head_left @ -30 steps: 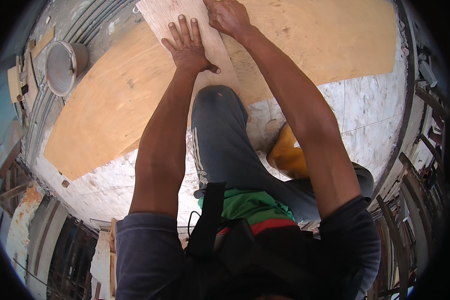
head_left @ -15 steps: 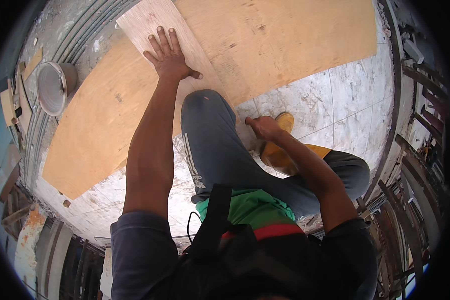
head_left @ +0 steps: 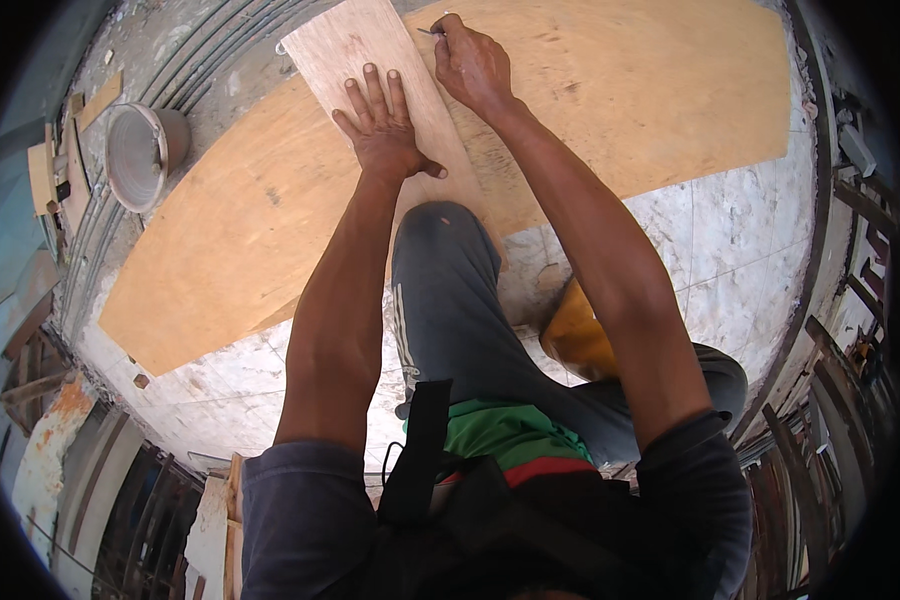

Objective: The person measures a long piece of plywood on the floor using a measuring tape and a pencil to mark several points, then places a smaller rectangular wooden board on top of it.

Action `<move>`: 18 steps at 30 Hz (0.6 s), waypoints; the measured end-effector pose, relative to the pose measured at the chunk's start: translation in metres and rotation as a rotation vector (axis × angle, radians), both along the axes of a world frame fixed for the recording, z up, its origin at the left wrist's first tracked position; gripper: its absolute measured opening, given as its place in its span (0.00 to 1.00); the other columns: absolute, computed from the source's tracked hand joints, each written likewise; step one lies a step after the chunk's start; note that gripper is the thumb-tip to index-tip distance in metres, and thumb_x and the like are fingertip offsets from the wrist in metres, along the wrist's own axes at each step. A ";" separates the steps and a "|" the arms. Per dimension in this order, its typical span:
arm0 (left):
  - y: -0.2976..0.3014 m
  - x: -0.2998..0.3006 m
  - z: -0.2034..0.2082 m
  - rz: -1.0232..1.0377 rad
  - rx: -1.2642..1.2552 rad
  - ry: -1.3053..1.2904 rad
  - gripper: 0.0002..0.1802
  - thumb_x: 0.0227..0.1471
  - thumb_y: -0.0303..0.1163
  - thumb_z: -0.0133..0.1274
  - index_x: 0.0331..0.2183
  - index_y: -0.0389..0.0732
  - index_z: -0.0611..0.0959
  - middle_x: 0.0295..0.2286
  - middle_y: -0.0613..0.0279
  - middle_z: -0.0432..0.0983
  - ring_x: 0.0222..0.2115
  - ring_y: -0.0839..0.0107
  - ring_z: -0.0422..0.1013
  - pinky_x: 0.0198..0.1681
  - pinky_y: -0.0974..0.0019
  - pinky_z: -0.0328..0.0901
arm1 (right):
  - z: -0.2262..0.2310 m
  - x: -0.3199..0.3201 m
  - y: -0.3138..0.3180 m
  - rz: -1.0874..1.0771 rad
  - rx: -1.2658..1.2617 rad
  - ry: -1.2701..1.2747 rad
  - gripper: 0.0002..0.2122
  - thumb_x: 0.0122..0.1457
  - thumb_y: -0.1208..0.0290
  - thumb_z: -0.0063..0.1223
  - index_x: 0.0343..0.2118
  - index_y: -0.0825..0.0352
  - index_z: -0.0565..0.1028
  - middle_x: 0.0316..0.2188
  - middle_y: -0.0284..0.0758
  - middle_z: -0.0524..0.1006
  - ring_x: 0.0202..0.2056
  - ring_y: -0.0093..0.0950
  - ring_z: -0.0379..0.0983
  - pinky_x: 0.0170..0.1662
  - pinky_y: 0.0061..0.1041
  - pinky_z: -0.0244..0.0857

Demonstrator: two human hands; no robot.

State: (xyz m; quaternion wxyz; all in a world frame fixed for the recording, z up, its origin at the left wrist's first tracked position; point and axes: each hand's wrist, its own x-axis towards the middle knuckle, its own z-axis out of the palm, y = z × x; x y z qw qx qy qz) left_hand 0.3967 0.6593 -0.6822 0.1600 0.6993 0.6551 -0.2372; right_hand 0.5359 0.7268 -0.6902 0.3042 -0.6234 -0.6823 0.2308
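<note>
My left hand [head_left: 384, 138] lies flat with fingers spread on a narrow, pale wooden board [head_left: 358, 40]. This board rests across a large tan plywood sheet [head_left: 640, 100], and my bent knee [head_left: 440, 235] is over its near end. Close to the board's right edge, toward its far end, my right hand [head_left: 478, 72] is closed round a small tool. Only the tool's thin, dark pointed tip [head_left: 427, 32] shows past the fingers; the rest is hidden in the grip.
A round whitish bucket [head_left: 138, 158] stands left of the sheet, beside several long thin pipes [head_left: 195, 75]. Wood offcuts [head_left: 100, 98] lie at the far left. Whitish dirty tiles [head_left: 730, 220] extend below the sheet. Stacked timber [head_left: 790, 480] lines the right rim.
My right hand has moved from beside my knee, near the board's near end, up to its far end. My left hand stays spread on the board. The whole view has shifted slightly.
</note>
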 end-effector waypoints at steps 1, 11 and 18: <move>0.000 0.000 0.000 -0.002 0.005 -0.021 0.95 0.11 0.68 0.73 0.67 0.38 0.32 0.66 0.39 0.17 0.66 0.37 0.16 0.61 0.23 0.32 | -0.002 -0.005 0.008 0.003 0.065 0.001 0.06 0.57 0.71 0.48 0.36 0.66 0.73 0.27 0.43 0.81 0.28 0.45 0.78 0.31 0.43 0.71; -0.001 -0.002 -0.002 0.008 0.027 -0.059 0.94 0.11 0.67 0.74 0.67 0.38 0.33 0.67 0.39 0.18 0.66 0.36 0.15 0.61 0.24 0.32 | -0.025 -0.018 0.034 0.091 0.195 -0.002 0.06 0.58 0.73 0.46 0.36 0.66 0.73 0.21 0.47 0.76 0.24 0.49 0.73 0.26 0.46 0.65; -0.001 -0.002 -0.005 -0.019 0.031 -0.005 0.94 0.13 0.69 0.73 0.67 0.37 0.32 0.66 0.37 0.18 0.66 0.34 0.15 0.60 0.22 0.33 | -0.013 -0.018 0.026 0.138 0.210 -0.025 0.06 0.58 0.72 0.46 0.34 0.67 0.72 0.22 0.48 0.76 0.26 0.50 0.74 0.28 0.47 0.66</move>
